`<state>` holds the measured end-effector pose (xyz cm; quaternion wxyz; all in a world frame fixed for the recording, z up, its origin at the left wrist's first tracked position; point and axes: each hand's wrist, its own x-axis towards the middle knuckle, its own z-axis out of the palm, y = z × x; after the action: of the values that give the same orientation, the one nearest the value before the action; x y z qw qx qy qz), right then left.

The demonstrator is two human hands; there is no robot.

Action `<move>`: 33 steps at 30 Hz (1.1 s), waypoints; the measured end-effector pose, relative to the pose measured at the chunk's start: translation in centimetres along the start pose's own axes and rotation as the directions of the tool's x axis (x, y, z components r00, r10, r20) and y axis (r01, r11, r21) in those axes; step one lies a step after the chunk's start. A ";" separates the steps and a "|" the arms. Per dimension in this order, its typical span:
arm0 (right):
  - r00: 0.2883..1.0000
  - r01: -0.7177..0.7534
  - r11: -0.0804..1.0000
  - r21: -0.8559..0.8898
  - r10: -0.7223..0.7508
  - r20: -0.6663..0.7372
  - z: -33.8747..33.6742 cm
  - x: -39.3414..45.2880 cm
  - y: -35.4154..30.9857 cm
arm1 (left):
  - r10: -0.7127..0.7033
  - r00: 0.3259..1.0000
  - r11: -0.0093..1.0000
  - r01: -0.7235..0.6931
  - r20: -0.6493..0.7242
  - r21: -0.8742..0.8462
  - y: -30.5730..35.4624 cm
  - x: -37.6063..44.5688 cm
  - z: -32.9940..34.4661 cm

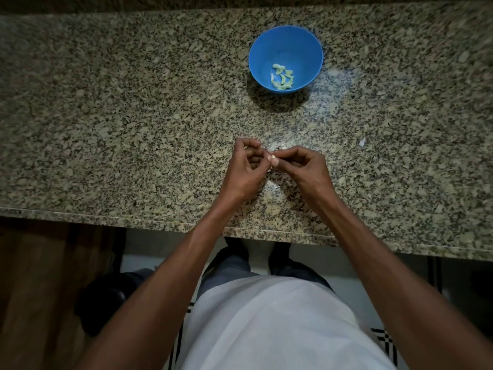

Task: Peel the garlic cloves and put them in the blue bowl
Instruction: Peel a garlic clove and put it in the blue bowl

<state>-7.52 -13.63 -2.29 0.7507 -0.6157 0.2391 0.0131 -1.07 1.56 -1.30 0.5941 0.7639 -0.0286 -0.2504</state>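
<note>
Over the speckled granite counter (133, 116), the left hand (246, 170) and the right hand (306, 169) meet with curled fingers, and both pinch one small garlic clove (273, 157) between their fingertips, a little above the stone. The blue bowl (286, 38) stands farther back on the counter, well apart from the hands, and several peeled cloves (282, 77) lie together at its bottom. A small pale piece of garlic skin (362, 142) lies on the counter to the right of the hands.

A speckled granite counter (106, 102) spans dim light above pale tiled floor (138, 260).
</note>
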 end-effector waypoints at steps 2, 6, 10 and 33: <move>1.000 -0.006 1.000 0.011 0.006 0.001 -0.2 0.2 -0.2 | -0.040 0.999 0.996 0.041 0.018 -0.075 0.0 0.0 -0.2; 0.999 -0.020 0.999 0.039 0.021 -0.024 -0.4 0.6 -0.4 | -0.078 0.996 0.977 0.083 0.031 -0.197 0.0 -0.3 -0.6; 0.998 -0.054 0.996 0.067 0.055 -0.013 -0.9 0.9 -0.4 | -0.031 0.999 0.984 0.027 -0.018 -0.176 0.1 -0.6 -1.3; 0.989 -0.124 0.992 -0.019 0.125 0.084 -1.1 -0.2 -0.7 | 0.028 0.999 0.995 -0.030 0.024 0.092 0.6 -0.9 -1.9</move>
<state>-7.84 -14.73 -1.71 0.7538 -0.6035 0.2447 0.0880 -0.90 3.42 -0.15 0.5616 0.7870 -0.0578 -0.2488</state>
